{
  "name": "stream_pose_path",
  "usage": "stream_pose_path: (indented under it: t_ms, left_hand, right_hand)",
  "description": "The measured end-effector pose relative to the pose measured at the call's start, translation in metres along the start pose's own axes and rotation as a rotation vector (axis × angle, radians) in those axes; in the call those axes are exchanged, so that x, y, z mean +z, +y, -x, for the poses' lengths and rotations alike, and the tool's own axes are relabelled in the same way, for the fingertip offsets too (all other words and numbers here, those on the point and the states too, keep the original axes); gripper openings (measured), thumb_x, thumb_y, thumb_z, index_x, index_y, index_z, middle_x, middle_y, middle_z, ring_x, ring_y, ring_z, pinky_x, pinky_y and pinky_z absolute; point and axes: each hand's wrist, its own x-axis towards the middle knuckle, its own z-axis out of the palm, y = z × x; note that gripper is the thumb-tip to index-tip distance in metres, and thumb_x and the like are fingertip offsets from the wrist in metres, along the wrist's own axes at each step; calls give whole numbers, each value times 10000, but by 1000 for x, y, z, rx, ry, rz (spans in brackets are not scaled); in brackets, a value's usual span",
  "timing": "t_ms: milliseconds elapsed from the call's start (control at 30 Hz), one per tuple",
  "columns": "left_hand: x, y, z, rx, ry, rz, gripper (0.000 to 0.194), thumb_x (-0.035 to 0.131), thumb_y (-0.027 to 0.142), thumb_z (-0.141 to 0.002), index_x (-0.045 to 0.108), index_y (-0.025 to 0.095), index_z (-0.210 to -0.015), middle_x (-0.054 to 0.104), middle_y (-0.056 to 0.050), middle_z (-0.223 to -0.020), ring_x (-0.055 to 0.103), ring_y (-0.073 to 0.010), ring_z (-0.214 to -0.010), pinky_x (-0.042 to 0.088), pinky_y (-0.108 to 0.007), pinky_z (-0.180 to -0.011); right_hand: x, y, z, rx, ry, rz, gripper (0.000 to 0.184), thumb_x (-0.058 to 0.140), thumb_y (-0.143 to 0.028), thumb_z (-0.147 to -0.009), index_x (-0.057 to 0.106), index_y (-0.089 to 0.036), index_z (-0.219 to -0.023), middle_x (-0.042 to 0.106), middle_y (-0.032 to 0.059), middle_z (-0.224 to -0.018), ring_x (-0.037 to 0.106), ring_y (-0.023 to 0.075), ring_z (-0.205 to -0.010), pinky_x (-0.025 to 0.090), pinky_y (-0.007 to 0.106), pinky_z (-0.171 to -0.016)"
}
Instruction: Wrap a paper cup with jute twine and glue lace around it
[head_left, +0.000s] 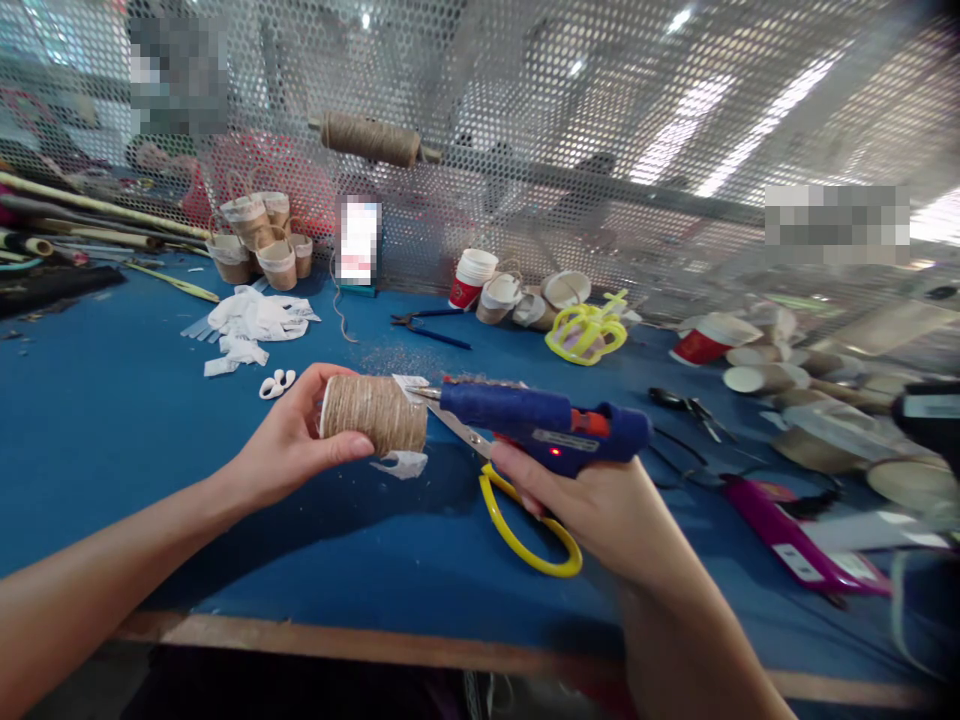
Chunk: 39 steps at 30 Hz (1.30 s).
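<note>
My left hand [300, 430] is closed round a paper cup wrapped in twine [375, 412], held on its side above the table. A strip of white fabric [409, 384] shows at the cup's right-hand rim, and another white scrap [405, 464] is at its lower edge. In my right hand [570, 485] is a blue hot glue gun [525, 415] with a lit red light. Its metal nozzle points left and meets the white strip, or nearly so. Below the gun lie scissors with yellow handles [517, 530], their blades partly hidden.
Twine-wrapped cups [259, 235] stand at the back left, near white fabric scraps [259, 315]. Blue-handled pliers [435, 328], a yellow crown-shaped piece [586, 332] and red cups [474, 278] lie farther back. A purple power strip [802, 540] and cords occupy the right. A perforated metal screen [465, 60] rises behind.
</note>
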Motion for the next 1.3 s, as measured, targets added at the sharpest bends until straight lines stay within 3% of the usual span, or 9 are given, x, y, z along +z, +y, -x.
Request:
stream_pose_path:
  t_ms: [333, 567, 867, 1300]
  left_hand:
    - [-4, -6, -3, -69, -17, 155, 448, 734, 381, -625, 480, 166, -923, 556, -5, -774, 505, -102, -597, 432, -229, -514]
    - [-5, -9, -4, -98, -16, 223, 442, 719, 428, -649, 481, 164, -914, 549, -18, -794, 502, -97, -597, 428, -236, -526]
    - [0, -5, -3, 26, 0, 58, 492, 767, 226, -563, 453, 185, -939, 558, -4, -833, 542, -144, -748, 449, -238, -628]
    - [-2, -9, -3, 99, 29, -41, 552, 765, 209, -556, 428, 194, -992, 569, -5, -834, 556, -150, -755, 474, -256, -650]
  right_hand:
    - [-3, -3, 1, -51, -71, 35, 223, 593, -363, -767, 555, -261, -573, 464, -34, -393, 524, 164, -449, 383, 264, -368]
    - [-2, -4, -1, -30, -97, 3, 284, 600, -362, -753, 512, -243, -510, 446, -50, -372, 460, 131, -388, 391, 262, -390]
    - [-3, -4, -2, 69, 7, -99, 291, 564, -400, -786, 507, -208, -575, 428, -69, -411, 357, 67, -361, 357, 206, -368]
    - [-8, 2, -2, 21, -9, -8, 383, 569, -398, -775, 438, -218, -464, 447, -43, -402, 410, 85, -366, 409, 229, -402]
